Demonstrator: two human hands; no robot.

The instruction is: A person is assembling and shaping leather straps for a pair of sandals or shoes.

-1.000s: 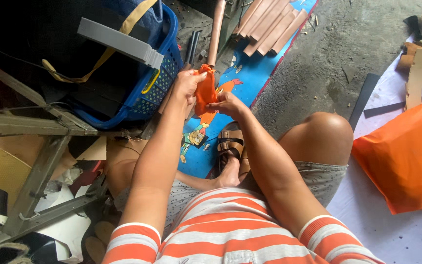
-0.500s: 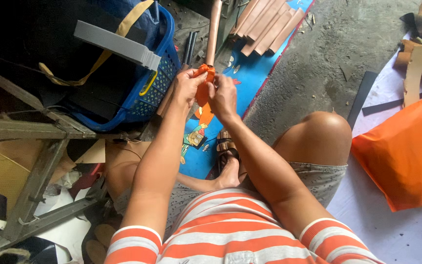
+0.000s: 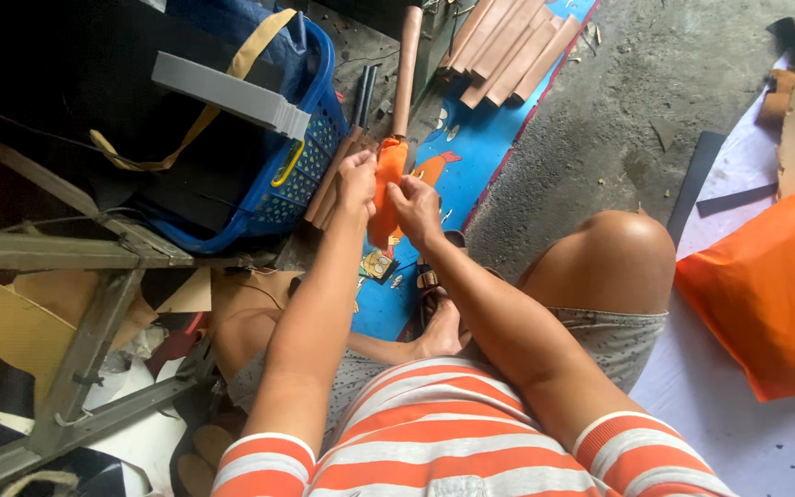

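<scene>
- Both hands are pinching the orange leather piece (image 3: 384, 189) over the blue mat (image 3: 471, 175), just right of the blue basket (image 3: 310, 170).
- The left hand (image 3: 358, 179) is clamping its left edge, the right hand (image 3: 416, 207) its right edge; both are equally near.
- Its long axis is running away from the person, its top end touching the tan strip (image 3: 406, 64) beyond.

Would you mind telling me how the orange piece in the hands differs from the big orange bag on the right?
The orange piece is small and narrow, pinched between the left hand and right hand; the orange bag is large, bulky and lies untouched on the floor. Both are bright orange.
</scene>
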